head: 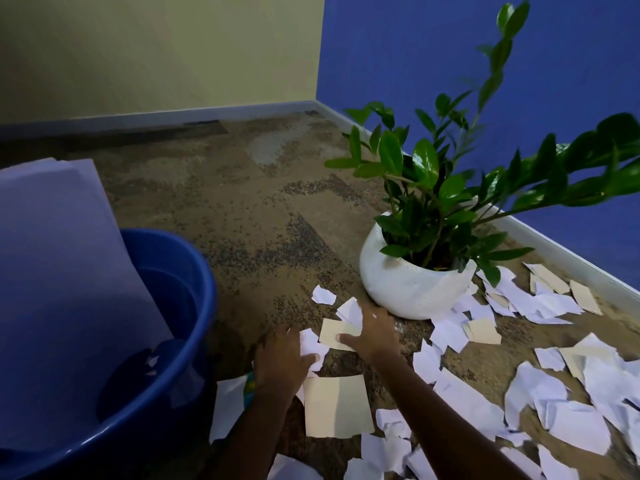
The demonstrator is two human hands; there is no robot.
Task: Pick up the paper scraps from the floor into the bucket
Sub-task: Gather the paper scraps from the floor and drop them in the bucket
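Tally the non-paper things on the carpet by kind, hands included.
Round blue plastic bucket: 1
Round white ceramic pot with a green leafy plant: 1
Hands: 2, the left hand and the right hand
Total: 4

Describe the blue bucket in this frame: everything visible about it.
The bucket is a round, deep-blue tub, smooth and glossy like plastic, with a thick rolled rim. It stands upright on the carpet at the lower left, partly cut off by the frame edge. Large pale sheets stand tilted inside it and rise well above its rim. A few small white scraps lie inside. Neither hand touches it; the left hand is just to its right.
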